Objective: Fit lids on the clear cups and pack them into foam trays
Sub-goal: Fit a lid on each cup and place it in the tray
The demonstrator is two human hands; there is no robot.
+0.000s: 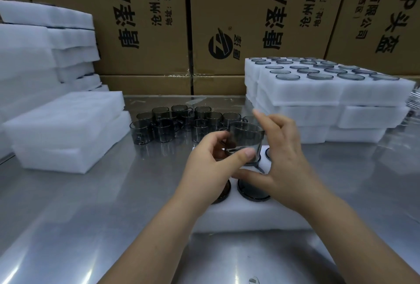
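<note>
My left hand grips a smoky clear cup by its side and handle, holding it upright just above a white foam tray on the steel table. My right hand is spread beside and under the cup, fingers apart, its thumb over the tray; I cannot tell if it touches the cup. Dark round lids show in the tray's holes beneath my hands. A cluster of several more cups stands on the table behind.
Stacked foam trays filled with lidded cups sit at the right. Plain foam blocks lie at the left, with a taller foam stack behind them. Cardboard boxes wall off the back. Steel table stretches in front.
</note>
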